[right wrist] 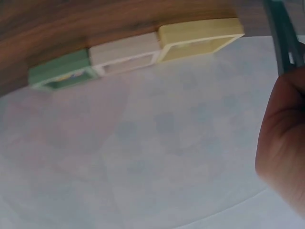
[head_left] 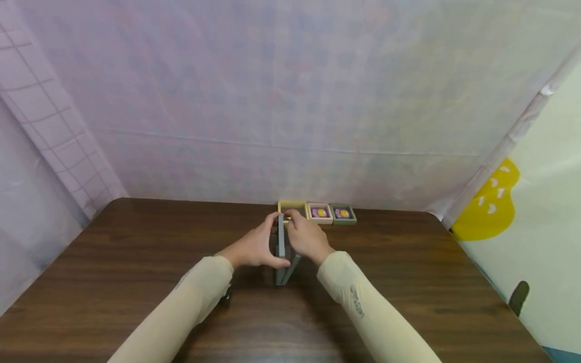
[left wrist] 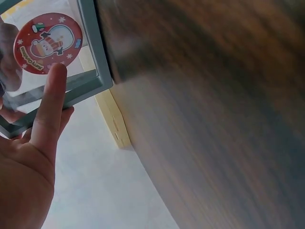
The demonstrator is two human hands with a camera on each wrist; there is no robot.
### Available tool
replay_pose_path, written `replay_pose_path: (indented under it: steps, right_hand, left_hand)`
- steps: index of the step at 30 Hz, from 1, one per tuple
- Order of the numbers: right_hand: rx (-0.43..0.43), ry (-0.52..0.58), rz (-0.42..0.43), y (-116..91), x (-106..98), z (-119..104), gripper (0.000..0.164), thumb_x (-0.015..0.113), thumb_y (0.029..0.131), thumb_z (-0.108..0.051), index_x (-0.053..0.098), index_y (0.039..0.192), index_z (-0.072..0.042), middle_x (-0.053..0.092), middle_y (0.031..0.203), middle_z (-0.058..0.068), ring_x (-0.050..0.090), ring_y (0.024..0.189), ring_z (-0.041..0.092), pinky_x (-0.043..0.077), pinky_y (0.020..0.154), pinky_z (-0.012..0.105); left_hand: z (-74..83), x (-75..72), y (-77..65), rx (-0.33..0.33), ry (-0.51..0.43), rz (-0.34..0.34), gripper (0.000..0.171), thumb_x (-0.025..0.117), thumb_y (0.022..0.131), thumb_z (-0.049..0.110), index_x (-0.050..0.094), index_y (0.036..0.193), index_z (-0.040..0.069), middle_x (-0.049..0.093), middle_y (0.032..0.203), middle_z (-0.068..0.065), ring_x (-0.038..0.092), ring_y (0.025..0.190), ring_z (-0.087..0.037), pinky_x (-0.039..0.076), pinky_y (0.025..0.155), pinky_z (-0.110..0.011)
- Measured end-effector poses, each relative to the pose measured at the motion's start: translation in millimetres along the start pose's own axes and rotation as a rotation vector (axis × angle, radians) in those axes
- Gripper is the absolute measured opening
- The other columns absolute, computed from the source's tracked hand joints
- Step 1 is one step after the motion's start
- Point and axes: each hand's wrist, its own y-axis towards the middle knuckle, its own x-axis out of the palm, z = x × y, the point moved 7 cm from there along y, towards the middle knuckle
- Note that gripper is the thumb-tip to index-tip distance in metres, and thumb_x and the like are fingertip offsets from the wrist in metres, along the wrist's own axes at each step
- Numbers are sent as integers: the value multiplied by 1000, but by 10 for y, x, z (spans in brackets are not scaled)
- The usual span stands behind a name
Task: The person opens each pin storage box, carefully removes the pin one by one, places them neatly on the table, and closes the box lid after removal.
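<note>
1. Your sleeves (head_left: 195, 287) come nearest the camera, both cut off by the lower edge of the head view; the marking on the right one is too blurred to read.
2. Your left hand (head_left: 258, 247) grasps the grey-green frame (head_left: 280, 252), thumb on its near edge and fingers at its upper end. From the left wrist, one finger lies straight across the pane, its tip at the red round sticker (left wrist: 52, 38); other fingers are partly hidden behind the bar.
3. Your right hand (head_left: 306, 237) grips the frame with bent fingers, but the tips are out of sight: the frame hides them from above, and the right wrist view cuts them off at its edge.
4. You have the frame between both hands, above the middle of the brown table (head_left: 386, 282). It shows edge-on, as two panels spread at a narrow angle; whether its bottom touches the wood, you cannot tell.
5. Beyond your hands, by the pale cloth (head_left: 290, 101), sit a yellow box frame (right wrist: 200, 29), a pink box frame (right wrist: 126, 50) and a green box frame (right wrist: 59, 69), side by side. Your right hand covers part of the yellow one.
6. Under your left sleeve, a dark object (head_left: 227, 295) peeks out, too hidden to identify.
</note>
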Motion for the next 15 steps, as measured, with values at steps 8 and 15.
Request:
replay_pose_path:
  steps: [8, 15]
  right_hand:
    - [46, -157, 25, -62, -126, 237, 42, 34, 99, -27, 53, 135, -18, 62, 129, 8, 65, 105, 33, 52, 78, 52]
    - [27, -191, 31, -75, -145, 365, 41, 35, 98, -26, 54, 133, -15, 64, 126, 11, 64, 106, 35, 52, 80, 53]
  left_hand:
    - [-31, 20, 10, -48, -1, -10, 118, 83, 67, 40, 4, 152, 17, 26, 154, -21, 40, 136, -34, 40, 105, -53]
    - [-32, 4, 6, -58, 1, 0, 119, 84, 66, 39, 4, 152, 21, 27, 153, -19, 41, 135, -33, 40, 105, -53]
